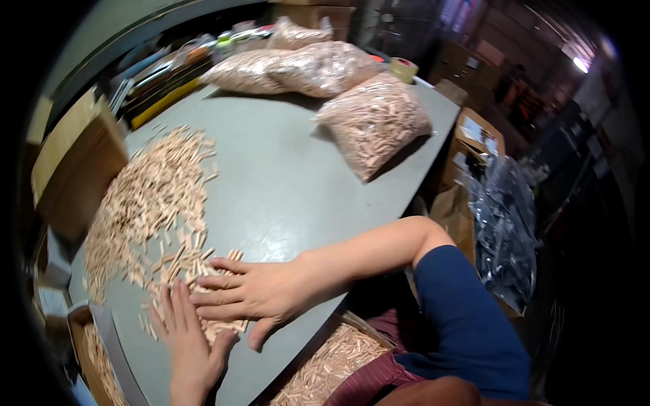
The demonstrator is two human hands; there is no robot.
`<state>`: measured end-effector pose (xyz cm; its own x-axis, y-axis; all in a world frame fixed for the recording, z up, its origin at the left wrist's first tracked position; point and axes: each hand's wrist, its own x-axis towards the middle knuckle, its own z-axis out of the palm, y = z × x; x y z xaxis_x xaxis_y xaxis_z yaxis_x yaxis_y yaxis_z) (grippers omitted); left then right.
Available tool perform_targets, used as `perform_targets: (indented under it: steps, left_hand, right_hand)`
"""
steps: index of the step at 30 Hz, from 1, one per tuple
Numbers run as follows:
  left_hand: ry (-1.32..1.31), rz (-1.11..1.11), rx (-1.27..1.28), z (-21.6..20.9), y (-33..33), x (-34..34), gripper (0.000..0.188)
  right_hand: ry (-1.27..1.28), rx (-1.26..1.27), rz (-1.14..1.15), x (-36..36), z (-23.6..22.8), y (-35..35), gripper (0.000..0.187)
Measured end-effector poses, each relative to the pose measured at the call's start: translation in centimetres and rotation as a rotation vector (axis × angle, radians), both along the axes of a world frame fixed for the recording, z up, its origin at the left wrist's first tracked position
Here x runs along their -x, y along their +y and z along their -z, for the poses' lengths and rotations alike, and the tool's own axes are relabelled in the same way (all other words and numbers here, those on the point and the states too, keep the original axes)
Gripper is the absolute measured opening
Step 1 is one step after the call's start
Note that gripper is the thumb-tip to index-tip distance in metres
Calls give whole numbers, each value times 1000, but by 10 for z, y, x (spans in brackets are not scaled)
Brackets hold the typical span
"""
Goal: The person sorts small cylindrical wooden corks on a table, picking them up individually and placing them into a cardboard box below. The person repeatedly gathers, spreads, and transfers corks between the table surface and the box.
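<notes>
Hard to see what's under the left hand or right hand, tbh; both lie pretty flat, fingers out, gripping nothing visible, over stubby pale wooden dowels loosely piled along the left edge of the tabletop.

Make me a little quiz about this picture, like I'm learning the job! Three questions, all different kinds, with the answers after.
1. Pick one. What does the right hand lie over?
A) Glass marbles
B) Small wood-coloured sticks
C) Metal coins

2. True or false: the left hand is wearing a thick glove.

3. Fill in the colour: the sleeve on the right arm is dark ____.

Key:
1. B. The loose sticks show around the spread fingers.
2. False. That hand is bare.
3. Blue.
</notes>
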<state>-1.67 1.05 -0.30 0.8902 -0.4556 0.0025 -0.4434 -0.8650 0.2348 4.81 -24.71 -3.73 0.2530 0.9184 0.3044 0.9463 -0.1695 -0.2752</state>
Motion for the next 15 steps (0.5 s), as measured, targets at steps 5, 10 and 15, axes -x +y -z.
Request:
perform_targets:
  steps: [5,10,15]
  left_hand:
    - [-95,-90,-156,7,3,-11,90]
    - [-192,-184,-346,12,7,-15,86]
    - [-212,-256,-416,9,8,-16,86]
  right_hand:
    - [-57,-109,152,-4,10,-2,106]
    - [-103,-139,24,-2,24,12,108]
    - [-78,-144,170,-9,30,11,106]
